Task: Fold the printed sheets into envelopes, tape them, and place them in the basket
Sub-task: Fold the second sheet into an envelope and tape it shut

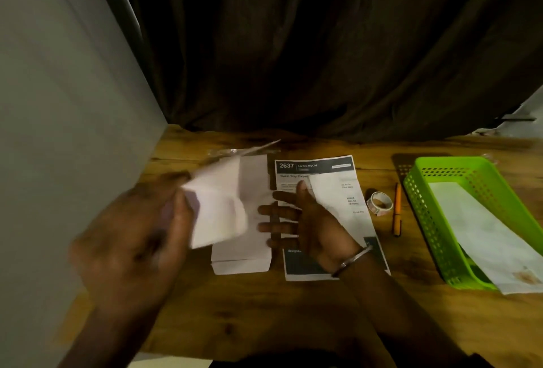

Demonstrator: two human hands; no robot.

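Note:
My left hand (141, 235) is blurred and grips a folded white sheet (220, 209) raised above the wooden table. My right hand (302, 220) is open, palm up, fingers spread toward that sheet, hovering over a printed sheet (332, 173) headed "2637 LIVING ROOM" that lies flat. Under the raised paper lies another folded white sheet (244, 259). A roll of tape (380, 203) sits right of the printed sheet. The green basket (423, 209) stands at the far right with white folded papers (484, 235) inside.
An orange pen (396, 209) lies between the tape and the basket. A grey wall panel (73, 103) borders the table on the left. A dark curtain (323, 44) hangs behind. Clear plastic wrap (235, 151) lies at the back edge.

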